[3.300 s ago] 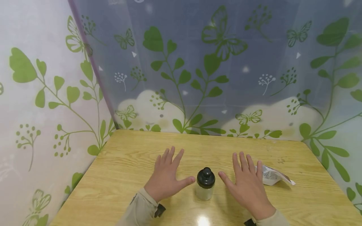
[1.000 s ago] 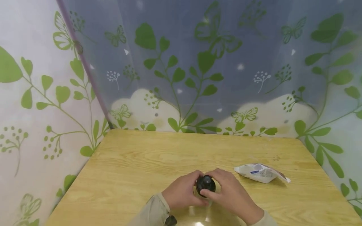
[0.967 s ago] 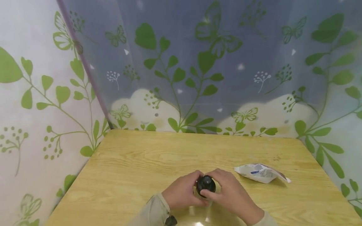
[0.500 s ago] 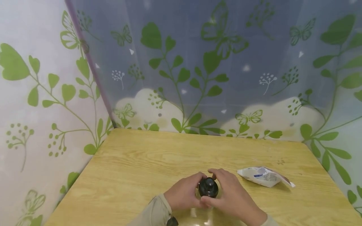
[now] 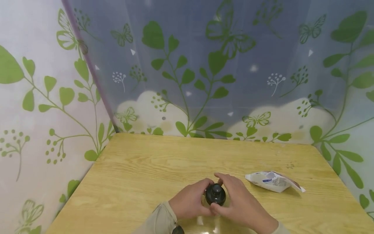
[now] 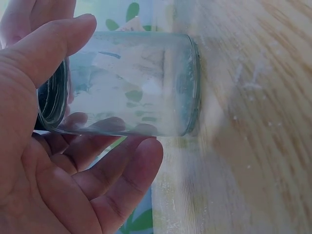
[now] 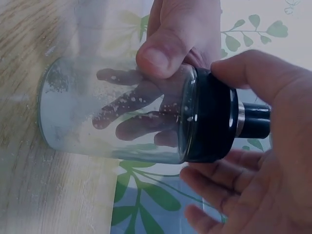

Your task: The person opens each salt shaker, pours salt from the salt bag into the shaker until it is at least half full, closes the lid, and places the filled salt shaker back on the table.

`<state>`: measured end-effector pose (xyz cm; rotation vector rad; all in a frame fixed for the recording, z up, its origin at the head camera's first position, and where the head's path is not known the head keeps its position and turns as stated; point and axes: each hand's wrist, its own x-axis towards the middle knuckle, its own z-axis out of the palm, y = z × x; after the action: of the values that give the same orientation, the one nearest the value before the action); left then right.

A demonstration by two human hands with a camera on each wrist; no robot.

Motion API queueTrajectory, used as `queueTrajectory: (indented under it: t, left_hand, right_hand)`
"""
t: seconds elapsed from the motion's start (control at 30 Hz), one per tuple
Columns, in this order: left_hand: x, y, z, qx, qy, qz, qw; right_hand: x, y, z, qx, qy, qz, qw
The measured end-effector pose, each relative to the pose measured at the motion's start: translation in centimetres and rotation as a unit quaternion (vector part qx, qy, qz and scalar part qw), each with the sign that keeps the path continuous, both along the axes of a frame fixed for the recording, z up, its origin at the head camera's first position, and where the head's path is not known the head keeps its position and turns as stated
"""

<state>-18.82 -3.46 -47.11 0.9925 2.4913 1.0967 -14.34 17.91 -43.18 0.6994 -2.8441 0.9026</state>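
Although the two hands hid most of the glass jar (image 7: 70, 114) in the head view, the wrist views showed it upright on the table (image 5: 146, 162), its black lid (image 7: 213, 119) in place. The left hand (image 5: 187, 202) curled round the glass, thumb on one side and fingers on the other, some of them visible through the clear wall. The right hand (image 5: 242, 207) bent loosely about the lid; whether every fingertip touched it was hard to tell. White specks (image 7: 132, 99) dotted the glass. The left sleeve (image 5: 159, 220) and a black strap (image 5: 177, 230) were cut off by the lower edge of the head view. Beyond the right hand, toward the right, lay a crumpled packet (image 5: 271, 182), its print too small to read. Behind the table rose a leaf-patterned backdrop (image 5: 257, 87).
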Motion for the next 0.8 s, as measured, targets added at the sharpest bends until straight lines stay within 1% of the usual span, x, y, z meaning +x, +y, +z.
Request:
queueTrajectory:
  t: [0.13, 0.23, 0.3, 0.53, 0.67, 0.8]
  left_hand:
    - [0.09, 0.03, 0.02, -0.006, 0.012, -0.003, 0.9999]
    - [0.08, 0.05, -0.03, -0.008, 0.021, -0.005, 0.9997]
    - [0.06, 0.03, 0.00, -0.008, 0.023, -0.004, 0.9997]
    - [0.07, 0.03, 0.08, -0.007, 0.010, -0.001, 0.9999]
    - [-0.01, 0.14, 0.04, -0.004, 0.001, 0.001, 1.0000]
    - [-0.02, 0.21, -0.02, -0.001, -0.007, 0.000, 1.0000]
  right_hand:
    - [0.11, 0.24, -0.10, -0.001, 0.023, 0.030, 0.999]
    - [0.09, 0.30, -0.25, 0.000, 0.039, 0.034, 0.999]
    - [0.00, 0.23, -0.34, 0.002, 0.043, 0.028, 0.999]
    - [-0.14, -0.06, -0.26, 0.005, 0.024, -0.017, 1.000]
    - [-0.18, -0.07, -0.24, 0.006, 0.019, -0.028, 0.999]
    - [-0.19, -0.08, -0.33, 0.006, 0.016, -0.031, 0.999]
